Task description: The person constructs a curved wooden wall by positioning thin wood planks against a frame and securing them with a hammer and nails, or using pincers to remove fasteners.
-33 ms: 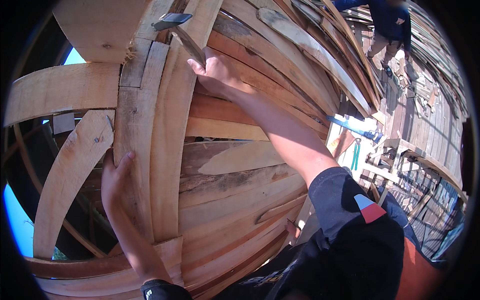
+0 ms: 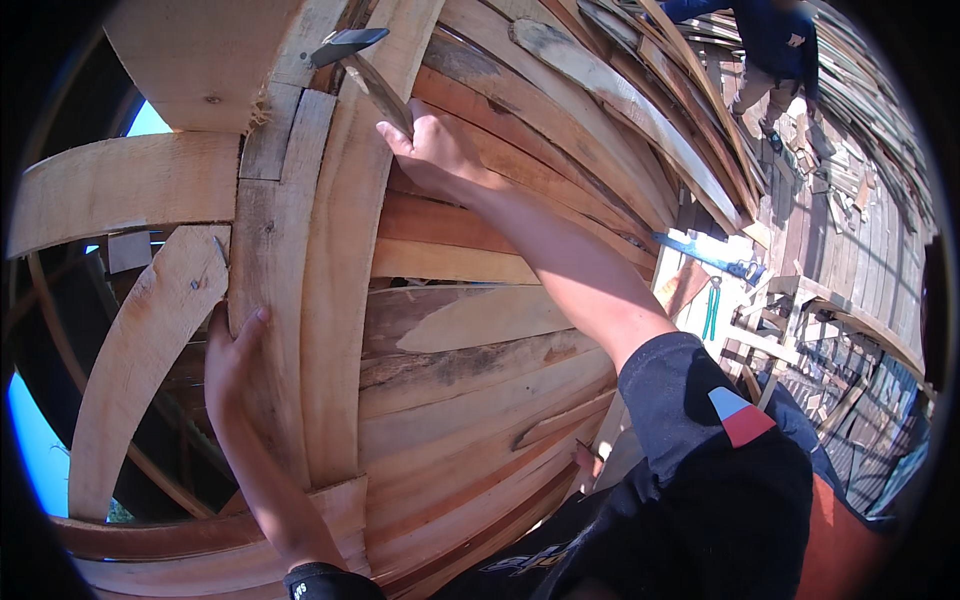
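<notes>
My right hand [image 2: 437, 155] grips a hammer [image 2: 378, 92] by its wooden handle. Its dark metal head is raised in front of the upper part of the upright timbers. Lower and to the left, my left hand [image 2: 232, 365] clasps the left edge of an upright plank [image 2: 275, 260], thumb on the face and fingers partly hidden behind it. Just above that hand, a curved wooden brace [image 2: 145, 365] meets the plank, with a nail [image 2: 194, 285] in its upper end. A horizontal beam [image 2: 125, 185] butts against the same plank above the brace.
Overlapping boards [image 2: 470, 350] form a curved wall behind my right arm. Right of it lie a blue handsaw [image 2: 708, 256] and green-handled pliers [image 2: 711, 308] on a pale surface. Farther back, a person [image 2: 780, 60] stands on a plank deck by piled wood strips [image 2: 885, 125]. Open gaps show at left.
The timbers sit very slightly lower in the picture. The hammer head has dipped a little; both hands keep their grips.
</notes>
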`<action>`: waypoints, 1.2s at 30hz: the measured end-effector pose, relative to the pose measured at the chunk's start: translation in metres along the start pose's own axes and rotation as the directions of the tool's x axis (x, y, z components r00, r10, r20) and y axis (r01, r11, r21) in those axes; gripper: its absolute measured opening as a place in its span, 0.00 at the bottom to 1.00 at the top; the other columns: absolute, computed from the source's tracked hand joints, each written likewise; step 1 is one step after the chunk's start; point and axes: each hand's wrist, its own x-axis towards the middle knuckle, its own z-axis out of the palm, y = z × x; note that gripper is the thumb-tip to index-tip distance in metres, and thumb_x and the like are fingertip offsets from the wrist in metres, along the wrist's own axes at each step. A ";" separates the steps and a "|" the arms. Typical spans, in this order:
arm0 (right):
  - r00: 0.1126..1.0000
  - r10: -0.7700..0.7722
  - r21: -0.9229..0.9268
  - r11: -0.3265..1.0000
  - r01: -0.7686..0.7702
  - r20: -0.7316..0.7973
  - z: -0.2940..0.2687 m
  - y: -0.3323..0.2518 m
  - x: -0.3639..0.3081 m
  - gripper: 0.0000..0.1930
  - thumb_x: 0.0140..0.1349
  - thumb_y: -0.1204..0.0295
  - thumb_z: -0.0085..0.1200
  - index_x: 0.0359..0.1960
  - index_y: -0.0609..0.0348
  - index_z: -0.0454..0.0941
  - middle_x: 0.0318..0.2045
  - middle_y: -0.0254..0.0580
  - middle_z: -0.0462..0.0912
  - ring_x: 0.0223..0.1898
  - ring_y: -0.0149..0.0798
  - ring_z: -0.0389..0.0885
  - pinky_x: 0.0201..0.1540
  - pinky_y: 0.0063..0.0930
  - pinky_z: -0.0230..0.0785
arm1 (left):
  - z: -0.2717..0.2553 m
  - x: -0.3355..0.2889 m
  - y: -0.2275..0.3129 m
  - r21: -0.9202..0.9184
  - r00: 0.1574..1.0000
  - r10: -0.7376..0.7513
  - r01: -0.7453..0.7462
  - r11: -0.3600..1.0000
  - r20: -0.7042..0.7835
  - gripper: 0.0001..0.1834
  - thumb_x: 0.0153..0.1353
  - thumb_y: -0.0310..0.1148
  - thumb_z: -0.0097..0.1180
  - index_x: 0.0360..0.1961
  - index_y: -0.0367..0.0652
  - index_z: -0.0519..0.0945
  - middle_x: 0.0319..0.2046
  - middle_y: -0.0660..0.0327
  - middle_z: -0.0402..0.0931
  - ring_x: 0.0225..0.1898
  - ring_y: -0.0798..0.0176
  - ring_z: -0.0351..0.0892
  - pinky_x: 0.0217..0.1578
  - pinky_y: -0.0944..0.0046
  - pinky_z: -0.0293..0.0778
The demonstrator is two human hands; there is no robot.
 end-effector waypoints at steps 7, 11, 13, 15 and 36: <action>0.986 0.008 0.306 0.951 0.045 -0.168 -0.007 -0.013 -0.009 0.24 0.65 0.50 0.45 0.38 0.63 0.71 0.24 0.57 0.81 0.32 0.58 0.81 0.37 0.49 0.72 | -0.001 -0.001 0.000 -0.018 0.999 0.050 -0.050 0.999 0.000 0.39 0.55 0.46 0.61 0.59 0.28 0.64 0.53 0.47 0.70 0.55 0.55 0.70 0.58 0.62 0.62; 0.999 0.033 -0.007 0.999 -0.033 0.040 -0.006 -0.011 -0.011 0.24 0.65 0.49 0.45 0.36 0.63 0.70 0.23 0.57 0.80 0.31 0.59 0.81 0.36 0.51 0.70 | -0.003 0.000 -0.009 0.008 0.999 0.054 -0.054 0.999 -0.005 0.39 0.55 0.45 0.61 0.59 0.29 0.64 0.53 0.47 0.70 0.54 0.56 0.70 0.57 0.62 0.62; 1.000 0.010 0.040 0.999 -0.010 0.014 -0.017 -0.016 -0.016 0.24 0.64 0.49 0.45 0.35 0.63 0.70 0.23 0.57 0.80 0.31 0.60 0.81 0.36 0.51 0.70 | 0.001 -0.005 -0.003 -0.055 1.000 0.024 -0.023 0.998 0.004 0.39 0.55 0.45 0.61 0.60 0.29 0.64 0.54 0.47 0.70 0.54 0.56 0.70 0.57 0.62 0.62; 0.993 -0.039 0.153 0.987 0.055 -0.108 -0.020 -0.029 -0.018 0.25 0.64 0.48 0.45 0.35 0.63 0.70 0.23 0.58 0.80 0.30 0.60 0.80 0.35 0.51 0.70 | 0.000 -0.010 -0.002 -0.048 1.000 0.000 0.000 0.999 0.002 0.39 0.55 0.45 0.61 0.59 0.29 0.64 0.53 0.47 0.71 0.54 0.56 0.71 0.57 0.62 0.62; 0.994 0.050 -0.063 0.996 -0.056 -0.094 0.017 0.007 -0.004 0.19 0.63 0.55 0.47 0.36 0.62 0.70 0.25 0.61 0.80 0.29 0.63 0.79 0.35 0.54 0.70 | 0.001 -0.005 -0.003 0.002 0.998 0.046 -0.046 0.999 0.031 0.36 0.55 0.43 0.61 0.59 0.29 0.65 0.52 0.47 0.72 0.53 0.55 0.73 0.55 0.62 0.64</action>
